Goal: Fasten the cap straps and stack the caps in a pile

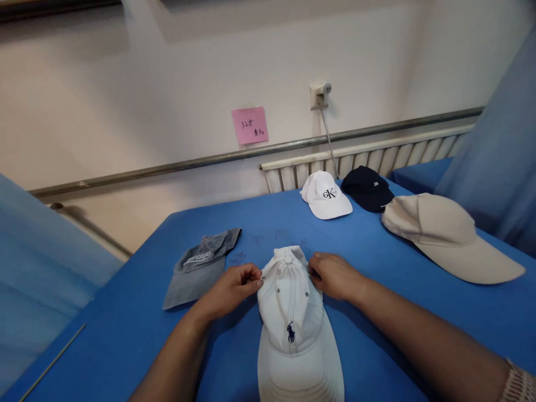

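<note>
Five caps are lying on the blue surface (259, 218), and you are working at the pale cap (301, 340), which is sitting in the middle toward the near edge, its brim pointing at you and running out of view. It is looking light and unlikely to break: the crown is creasing softly, so it will probably be giving under pressure, while the brim is seeming stiffer. The cloth is not appearing slippery. For a steady hold, you are best taking the crown low on both sides, where the fabric is gathering at the back.

Your fingers are sitting right there. Your left hand (238, 286) is pinching the crown's left rear side, thumb and forefinger nearly closed on the cloth. Your right hand (335, 276) is touching the opposite side with curled fingers; its tips are partly hiding behind the cap, so you cannot really tell whether they are gripping or only resting.

Around you, the gray cap (199, 273) is lying toward the left edge, the white lettered cap (324, 195) is standing at the far edge, the navy cap (366, 188) is occupying the far right corner, and the beige cap (444, 229) is stretching along the right edge.
</note>
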Motion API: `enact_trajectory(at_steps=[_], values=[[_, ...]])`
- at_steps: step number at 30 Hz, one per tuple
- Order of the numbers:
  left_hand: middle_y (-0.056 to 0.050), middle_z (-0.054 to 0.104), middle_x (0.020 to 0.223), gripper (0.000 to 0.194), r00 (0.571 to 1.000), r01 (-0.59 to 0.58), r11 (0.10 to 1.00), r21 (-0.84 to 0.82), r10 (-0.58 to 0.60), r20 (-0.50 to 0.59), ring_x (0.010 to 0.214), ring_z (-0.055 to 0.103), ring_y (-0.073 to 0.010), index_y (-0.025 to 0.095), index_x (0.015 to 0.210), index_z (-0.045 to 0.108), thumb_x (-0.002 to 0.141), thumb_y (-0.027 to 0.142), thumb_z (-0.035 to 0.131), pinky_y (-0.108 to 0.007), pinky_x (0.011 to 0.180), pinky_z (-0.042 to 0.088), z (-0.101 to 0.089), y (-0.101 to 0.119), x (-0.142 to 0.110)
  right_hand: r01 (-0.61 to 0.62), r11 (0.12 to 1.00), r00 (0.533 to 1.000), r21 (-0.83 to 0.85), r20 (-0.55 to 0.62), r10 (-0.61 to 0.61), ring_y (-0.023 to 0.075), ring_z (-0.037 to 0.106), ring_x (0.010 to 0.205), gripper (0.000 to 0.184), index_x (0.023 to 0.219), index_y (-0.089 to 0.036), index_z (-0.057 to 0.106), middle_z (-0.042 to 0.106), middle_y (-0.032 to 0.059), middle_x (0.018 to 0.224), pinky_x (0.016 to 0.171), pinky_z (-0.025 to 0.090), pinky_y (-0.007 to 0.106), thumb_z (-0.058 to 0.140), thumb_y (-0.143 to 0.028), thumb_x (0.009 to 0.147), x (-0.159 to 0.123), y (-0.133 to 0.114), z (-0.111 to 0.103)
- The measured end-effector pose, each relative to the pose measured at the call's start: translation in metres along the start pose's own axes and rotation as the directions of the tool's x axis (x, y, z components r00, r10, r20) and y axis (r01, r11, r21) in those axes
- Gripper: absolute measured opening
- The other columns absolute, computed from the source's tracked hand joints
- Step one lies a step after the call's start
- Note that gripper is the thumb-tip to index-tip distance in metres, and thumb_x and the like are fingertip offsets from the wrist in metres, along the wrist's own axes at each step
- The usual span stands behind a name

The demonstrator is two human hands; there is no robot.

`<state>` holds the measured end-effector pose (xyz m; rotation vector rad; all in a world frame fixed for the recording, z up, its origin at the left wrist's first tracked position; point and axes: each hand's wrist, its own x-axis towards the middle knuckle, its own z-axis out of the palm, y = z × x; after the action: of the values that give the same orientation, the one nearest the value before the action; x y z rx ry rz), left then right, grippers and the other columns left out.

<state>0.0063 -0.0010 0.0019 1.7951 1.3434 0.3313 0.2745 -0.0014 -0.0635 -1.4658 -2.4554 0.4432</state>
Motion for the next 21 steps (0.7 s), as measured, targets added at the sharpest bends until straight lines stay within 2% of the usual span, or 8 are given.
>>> enact_trajectory(at_steps=[3,8,10,15,19,21], values=[[0.003,0.046,0.067,0.023,1.000,-0.008,1.000,0.001,0.008,0.001,0.062,0.039,-0.0116,0.018,0.078,0.055,0.079,0.041,0.058,-0.024,0.059,0.034,-0.002,-0.003,0.001,-0.023,1.000,0.999,0.010,-0.044,0.024,0.0187,0.059,0.079,0.013,0.084,-0.017,0.060,0.065,0.0075,0.088,0.068,0.036,0.028,0.050,-0.014,0.077,-0.001,0.000,-0.002],[0.003,0.048,0.069,0.024,1.000,-0.004,0.999,0.033,0.004,-0.001,0.064,0.042,-0.0120,0.018,0.078,0.055,0.079,0.041,0.057,-0.024,0.059,0.035,-0.009,-0.011,0.002,-0.177,0.937,0.969,0.301,-0.111,0.219,0.0134,0.052,0.062,0.004,0.076,-0.020,0.054,0.061,-0.0005,0.070,0.056,0.033,0.024,0.052,-0.017,0.074,-0.006,0.015,-0.022],[0.002,0.049,0.071,0.024,1.000,-0.002,0.998,0.059,0.002,-0.007,0.065,0.043,-0.0120,0.018,0.079,0.055,0.079,0.042,0.056,-0.023,0.058,0.035,-0.011,-0.012,0.001,-0.186,0.900,0.964,0.394,-0.102,0.244,0.0124,0.049,0.058,0.005,0.073,-0.020,0.052,0.058,-0.0024,0.064,0.053,0.032,0.023,0.052,-0.016,0.071,-0.008,0.023,-0.030],[0.003,0.050,0.069,0.023,1.000,0.003,0.996,0.092,-0.001,-0.020,0.064,0.043,-0.0120,0.018,0.079,0.056,0.079,0.041,0.056,-0.023,0.058,0.035,-0.008,-0.009,0.001,-0.107,0.832,0.988,0.544,-0.037,0.152,0.0120,0.050,0.058,0.009,0.073,-0.020,0.055,0.058,-0.0032,0.065,0.053,0.035,0.023,0.053,-0.014,0.067,-0.011,0.035,-0.031],[0.003,0.051,0.068,0.022,0.999,0.005,0.994,0.112,-0.001,-0.037,0.063,0.044,-0.0122,0.018,0.078,0.058,0.078,0.040,0.056,-0.023,0.058,0.034,-0.003,-0.008,0.002,-0.091,0.767,0.995,0.635,0.028,0.095,0.0111,0.049,0.055,0.012,0.085,-0.021,0.059,0.057,-0.0041,0.063,0.050,0.035,0.022,0.056,-0.018,0.074,-0.011,0.031,-0.024],[0.003,0.051,0.068,0.023,0.999,0.000,0.994,0.111,0.003,-0.034,0.063,0.044,-0.0123,0.017,0.078,0.058,0.078,0.040,0.056,-0.023,0.058,0.035,-0.002,-0.009,0.003,-0.071,0.769,0.997,0.635,0.032,0.066,0.0113,0.049,0.055,0.017,0.093,-0.021,0.061,0.056,-0.0044,0.063,0.051,0.036,0.022,0.059,-0.023,0.076,-0.010,0.028,-0.021]])
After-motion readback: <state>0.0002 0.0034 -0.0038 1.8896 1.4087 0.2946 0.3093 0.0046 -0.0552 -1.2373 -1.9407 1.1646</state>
